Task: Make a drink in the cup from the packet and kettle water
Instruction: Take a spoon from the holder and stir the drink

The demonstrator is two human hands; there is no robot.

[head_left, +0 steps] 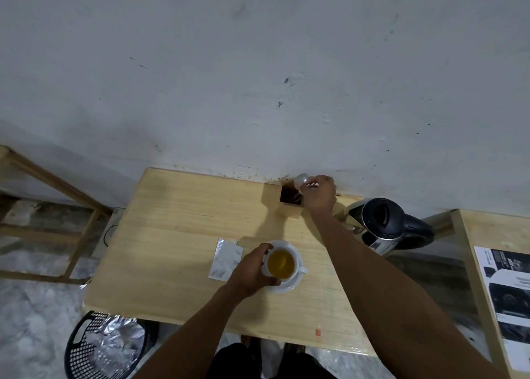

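Observation:
A white cup (298, 259) on a white saucer (286, 288) stands mid-table, filled with amber liquid. My left hand (252, 272) grips the cup's left side. A silver packet (225, 259) lies flat just left of it. My right hand (319, 193) is at the back of the table, over a small wooden box (288, 210), and holds a spoon (301, 179) with its bowl pointing up-left. The steel and black kettle (383, 225) stands at the table's right edge, right of my forearm.
The wooden table (177, 249) stands against a white wall. A black plastic basket (86, 347) with foil scraps sits on the floor at lower left. A wooden frame is at far left. Another wooden surface with a printed sheet (507, 307) is at right.

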